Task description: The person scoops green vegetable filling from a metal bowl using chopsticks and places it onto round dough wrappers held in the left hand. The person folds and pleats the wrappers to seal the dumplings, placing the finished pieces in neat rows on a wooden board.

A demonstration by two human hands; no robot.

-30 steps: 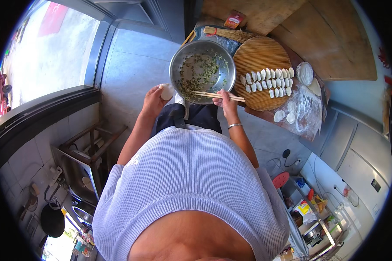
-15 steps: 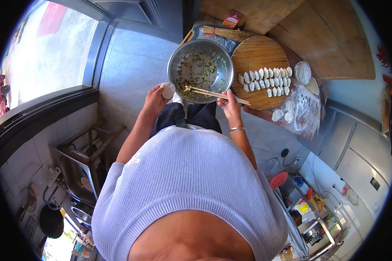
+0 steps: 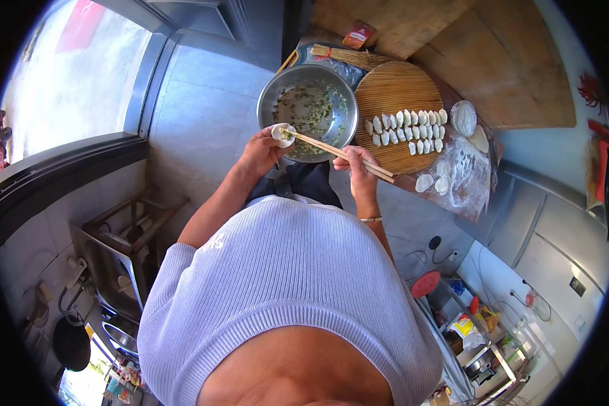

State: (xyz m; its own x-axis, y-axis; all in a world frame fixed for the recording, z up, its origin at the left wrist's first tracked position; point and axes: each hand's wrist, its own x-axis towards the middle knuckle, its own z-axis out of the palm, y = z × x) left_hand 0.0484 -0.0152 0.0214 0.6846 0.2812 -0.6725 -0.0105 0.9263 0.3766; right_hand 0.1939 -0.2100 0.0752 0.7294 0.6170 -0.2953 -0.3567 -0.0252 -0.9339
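Note:
In my left hand [image 3: 261, 150] lies a round white dumpling wrapper [image 3: 281, 141], held at the near left rim of a steel bowl [image 3: 266, 101]. My right hand [image 3: 358, 169] is closed round a pair of wooden chopsticks [image 3: 328, 147]. Their tips touch the wrapper, with a bit of green filling [image 3: 286, 132] on it. More chopped green filling [image 3: 308, 108] is spread over the bottom of the bowl. Right of the bowl, several folded dumplings [image 3: 413, 118] stand in rows on a round slatted wooden tray [image 3: 399, 81].
Loose wrappers [image 3: 442, 184] lie on the floury table corner, near a round container of white flour [image 3: 463, 118]. A straw brush [image 3: 352, 57] and a small red packet [image 3: 358, 34] are at the back. Wooden boards [image 3: 507, 68] lean behind; a metal-framed stand [image 3: 118, 250] is at left.
My right hand has brought the chopsticks' tips, with filling, out of the bowl onto the wrapper. My left hand has moved right toward them, its wrapper now cupped.

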